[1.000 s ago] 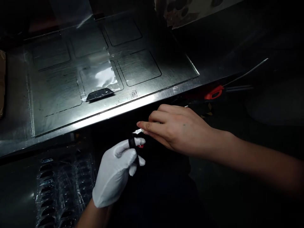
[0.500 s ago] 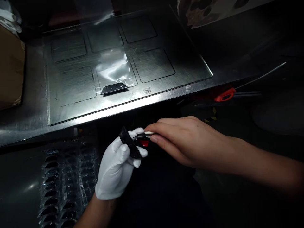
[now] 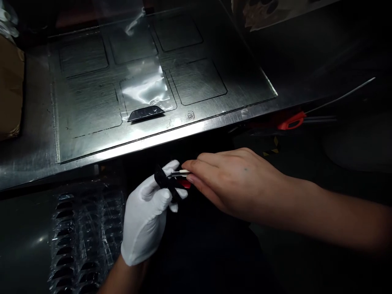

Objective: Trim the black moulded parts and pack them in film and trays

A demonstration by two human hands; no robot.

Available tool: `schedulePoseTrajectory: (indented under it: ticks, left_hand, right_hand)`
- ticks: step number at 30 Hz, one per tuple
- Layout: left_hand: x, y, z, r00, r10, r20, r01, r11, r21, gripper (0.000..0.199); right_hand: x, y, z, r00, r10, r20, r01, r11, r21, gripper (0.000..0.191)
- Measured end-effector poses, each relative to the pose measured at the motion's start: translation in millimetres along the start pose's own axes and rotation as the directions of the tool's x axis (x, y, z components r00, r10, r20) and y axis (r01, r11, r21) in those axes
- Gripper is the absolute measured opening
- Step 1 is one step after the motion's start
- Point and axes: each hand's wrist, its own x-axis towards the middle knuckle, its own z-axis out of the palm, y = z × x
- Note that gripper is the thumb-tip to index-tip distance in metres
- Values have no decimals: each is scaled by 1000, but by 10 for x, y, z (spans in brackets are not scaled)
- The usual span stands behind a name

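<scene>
My left hand (image 3: 147, 216), in a white glove, holds a small black part (image 3: 163, 181) between thumb and fingers, below the table's front edge. Pinched in the fingertips of my bare right hand (image 3: 239, 179) is a thin tool (image 3: 180, 173) with a pale edge, probably tweezers or a blade. Its tip meets or overlaps the upper side of the black part; exact contact is hard to tell. Another black part (image 3: 146, 113) lies near the front of the metal table (image 3: 202, 130), beside a clear plastic bag (image 3: 145, 83).
At the lower left is a clear plastic tray (image 3: 84, 232) holding several black parts. A cardboard box (image 3: 10, 90) stands at the left edge. A red-handled tool (image 3: 292, 121) with a long thin rod sits by the table's right front edge.
Both hands have shifted slightly left in the view. The tool has moved a little left along with the right hand, and the left hand has turned slightly with the black part.
</scene>
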Motion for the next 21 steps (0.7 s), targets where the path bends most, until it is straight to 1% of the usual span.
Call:
schedulePoseTrajectory:
  ticks: [2, 7, 10, 13, 16, 18, 21]
  left_hand:
    - [4, -3, -3, 1000, 4, -12, -4, 1000, 18, 48]
    - [24, -38, -18, 999, -5, -47, 5, 1000, -13, 46]
    - [43, -50, -10, 998, -2, -56, -1, 999, -40, 41]
    - [65, -54, 0, 999, 11, -42, -13, 998, -56, 35]
    - [91, -52, -14, 998, 22, -63, -26, 997, -74, 27]
    - [108, -48, -33, 997, 4, -76, -11, 995, -96, 24]
    - [134, -42, -56, 996, -60, -66, 51, 989, -139, 26]
  right_hand:
    - [-5, 1, 5, 1000, -10, 11, 11, 1000, -15, 25]
    - [-20, 17, 4, 997, -26, 67, 26, 1000, -9, 21]
    - [-29, 29, -13, 995, -33, 94, 33, 999, -4, 19]
    - [-36, 41, -32, 994, -35, 107, 36, 999, -11, 16]
    - [-44, 52, -30, 992, -43, 122, 47, 999, -27, 13]
    - [-51, 60, -16, 991, -48, 126, 52, 998, -34, 13]
    - [-54, 72, 8, 993, -41, 113, 47, 998, -49, 13]
